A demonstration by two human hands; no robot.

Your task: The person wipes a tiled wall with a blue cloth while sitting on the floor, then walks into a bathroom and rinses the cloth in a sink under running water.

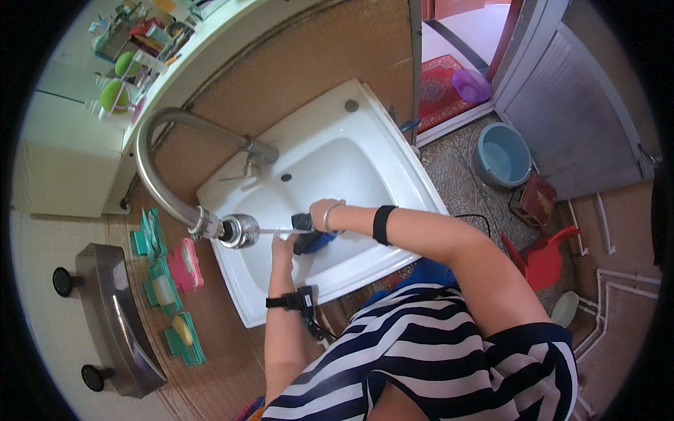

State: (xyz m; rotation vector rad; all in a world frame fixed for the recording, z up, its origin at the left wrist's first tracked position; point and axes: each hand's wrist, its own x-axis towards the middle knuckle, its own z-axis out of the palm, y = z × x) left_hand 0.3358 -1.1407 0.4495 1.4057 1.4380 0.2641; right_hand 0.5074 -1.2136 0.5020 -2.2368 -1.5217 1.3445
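Note:
A white ceramic sink (342,158) lies before me under a curved metal faucet (174,194), whose spray head (239,231) lets a stream of water run over a dark grey and blue wet cloth (310,239). My right hand (325,213), with a bracelet at the wrist, is closed on the cloth's upper part. Lower and to the left, my left hand (284,246) is at the cloth's left edge under the stream; its fingers are partly hidden, and its grip cannot be made out. The cloth hangs inside the basin between both hands.
Green and pink soap dishes (187,266) are fixed to the wall at left, beside a metal box with black knobs (113,316). A cluttered shelf (174,66) runs above the sink. On the floor at right stand a blue bucket (503,155) and a red dustpan (545,260).

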